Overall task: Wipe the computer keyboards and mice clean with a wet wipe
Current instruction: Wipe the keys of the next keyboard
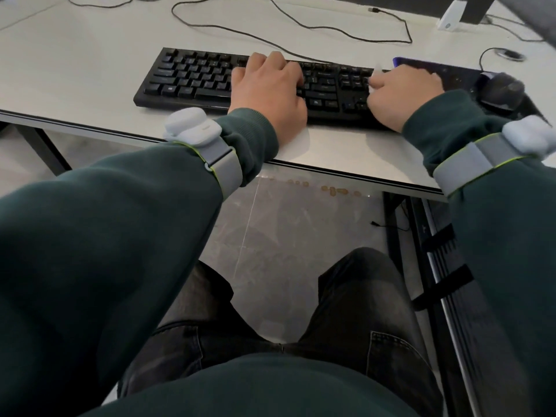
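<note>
A black keyboard lies near the front edge of the white desk. My left hand rests on the middle of its keys, fingers curled downward. My right hand is over the keyboard's right end and holds a white wet wipe, of which only a small bit shows at the fingertips. A black mouse sits on a dark mouse pad to the right of that hand.
A thin black cable loops over the desk behind the keyboard. A monitor stand is at the back right, with a cable grommet near it. My knees and the floor are below the desk edge.
</note>
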